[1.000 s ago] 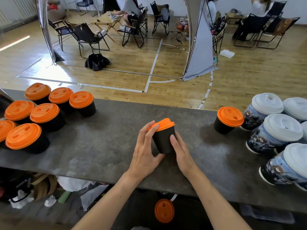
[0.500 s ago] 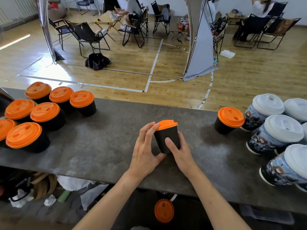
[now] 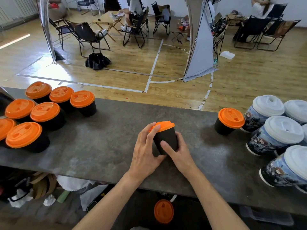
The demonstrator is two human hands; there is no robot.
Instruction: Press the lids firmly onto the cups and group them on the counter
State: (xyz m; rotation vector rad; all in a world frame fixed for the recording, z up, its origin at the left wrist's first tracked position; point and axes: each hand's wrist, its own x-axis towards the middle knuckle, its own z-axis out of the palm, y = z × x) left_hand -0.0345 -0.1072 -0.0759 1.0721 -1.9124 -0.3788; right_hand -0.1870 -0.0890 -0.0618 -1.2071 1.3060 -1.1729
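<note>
**Both hands on one orange-lidded cup at mid-tabletop**

You have the small black paper cup (image 3: 166, 140) between both hands, near the middle of the dark grey stone-look tabletop (image 3: 108, 138). Its orange plastic lid (image 3: 163, 126) sits on top. Your hands hide the base, so I cannot tell whether the cup stands flat.

Your left hand (image 3: 146, 150) wraps the cup's left side. Its fingers are curled up the wall, with the fingertips on the left rim of the lid. Your right hand (image 3: 181, 151) grips the lower right side, with the thumb lying across the front wall.

Everything else is placed from that held cup:

- Far to its left stands a tight group of seven black cups with orange lids (image 3: 46, 112). They touch or nearly touch, and the outermost is cut by the picture's edge.
- To its right, well apart, a single black cup with an orange lid (image 3: 227, 122) stands alone.
- Just beyond that single cup is a cluster of taller printed paper cups with white domed lids (image 3: 274, 130), reaching the right edge.
- Below the held cup, under the tabletop's near edge, a loose orange lid (image 3: 164, 211) lies on a dark surface.
- Behind it, past the far edge, is a wooden floor (image 3: 166, 67) with folding chairs.
</note>
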